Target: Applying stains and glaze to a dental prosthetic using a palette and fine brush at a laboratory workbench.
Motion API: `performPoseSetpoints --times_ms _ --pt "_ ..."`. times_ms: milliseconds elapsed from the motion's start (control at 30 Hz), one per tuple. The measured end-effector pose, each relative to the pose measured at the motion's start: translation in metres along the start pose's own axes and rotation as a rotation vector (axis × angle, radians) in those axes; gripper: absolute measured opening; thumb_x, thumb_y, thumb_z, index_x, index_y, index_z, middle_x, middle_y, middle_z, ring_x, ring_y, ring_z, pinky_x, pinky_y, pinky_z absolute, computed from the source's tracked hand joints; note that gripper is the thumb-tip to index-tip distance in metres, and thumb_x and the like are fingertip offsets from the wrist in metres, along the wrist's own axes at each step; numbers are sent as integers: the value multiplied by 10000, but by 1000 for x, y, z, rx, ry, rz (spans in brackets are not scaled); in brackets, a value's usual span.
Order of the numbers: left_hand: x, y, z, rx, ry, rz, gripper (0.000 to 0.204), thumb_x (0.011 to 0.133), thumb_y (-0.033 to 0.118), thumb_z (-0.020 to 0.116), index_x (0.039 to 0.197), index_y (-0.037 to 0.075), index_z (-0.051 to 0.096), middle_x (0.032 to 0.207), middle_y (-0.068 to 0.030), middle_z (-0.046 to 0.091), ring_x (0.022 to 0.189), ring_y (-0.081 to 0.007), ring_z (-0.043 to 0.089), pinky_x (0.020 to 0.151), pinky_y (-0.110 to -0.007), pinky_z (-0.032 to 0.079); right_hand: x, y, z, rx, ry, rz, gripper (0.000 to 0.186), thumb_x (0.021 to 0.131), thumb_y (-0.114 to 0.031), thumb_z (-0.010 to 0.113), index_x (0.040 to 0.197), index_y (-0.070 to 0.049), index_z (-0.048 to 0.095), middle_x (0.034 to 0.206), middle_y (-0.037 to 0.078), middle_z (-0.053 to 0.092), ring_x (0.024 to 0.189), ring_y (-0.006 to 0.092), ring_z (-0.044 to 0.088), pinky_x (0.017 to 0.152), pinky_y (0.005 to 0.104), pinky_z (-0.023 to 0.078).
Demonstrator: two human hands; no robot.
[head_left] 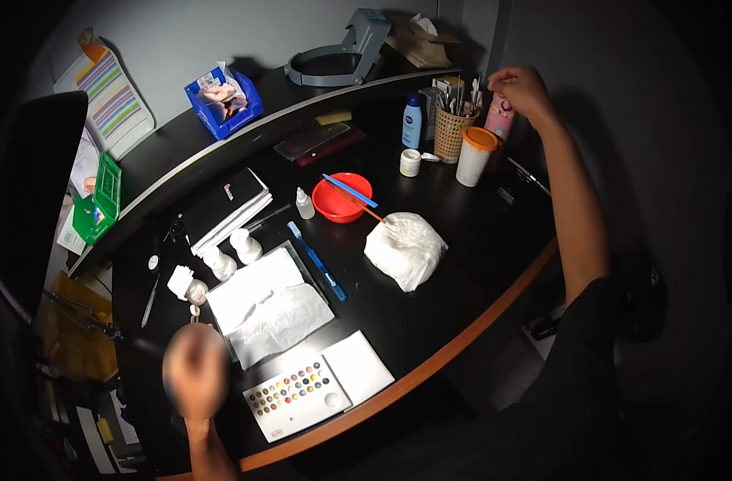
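At the lower left, my left hand (196, 373) is smeared, its fingers hard to make out. A thin holder with a small cream-coloured tip (195, 311) rises from its finger end. My right hand (525, 94) reaches to the far right, fingertips pinched together above a pink bottle (501, 120). Whether anything thin is in that pinch is too small to tell. Beside it stands a woven cup (452, 138) full of brushes and tools, and in front a white tub with an orange lid (472, 164). A palette with several coloured dots (290, 397) lies near my left hand.
White tissue sheets (274, 309) cover a tray at centre left. A red bowl (342, 200) carries a blue strip and a brush across its rim, touching a crumpled white bundle (406, 248). Small bottles (219, 263), a blue toothbrush (316, 260) and a wooden table edge (462, 317) are around.
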State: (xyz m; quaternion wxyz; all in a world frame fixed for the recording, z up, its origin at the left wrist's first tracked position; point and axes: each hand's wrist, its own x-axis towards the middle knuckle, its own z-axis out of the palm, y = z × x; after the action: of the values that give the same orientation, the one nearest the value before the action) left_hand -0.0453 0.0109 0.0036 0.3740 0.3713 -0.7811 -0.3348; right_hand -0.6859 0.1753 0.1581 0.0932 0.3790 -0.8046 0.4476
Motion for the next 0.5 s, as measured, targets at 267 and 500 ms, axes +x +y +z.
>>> performPoseSetpoints --times_ms 267,500 --pt "-3 -4 3 201 26 37 139 855 -17 719 988 -56 711 571 31 474 514 -36 404 503 -240 304 97 5 58 -701 31 6 292 771 -139 829 1057 -100 789 1007 116 788 930 308 763 853 399 604" --pt "-5 10 2 238 -24 29 138 816 -24 750 940 -53 700 561 -2 508 472 -56 384 474 -262 288 98 -2 107 -813 29 265 349 894 -149 777 1230 -64 743 1331 178 696 1248 346 672 1014 451 573"
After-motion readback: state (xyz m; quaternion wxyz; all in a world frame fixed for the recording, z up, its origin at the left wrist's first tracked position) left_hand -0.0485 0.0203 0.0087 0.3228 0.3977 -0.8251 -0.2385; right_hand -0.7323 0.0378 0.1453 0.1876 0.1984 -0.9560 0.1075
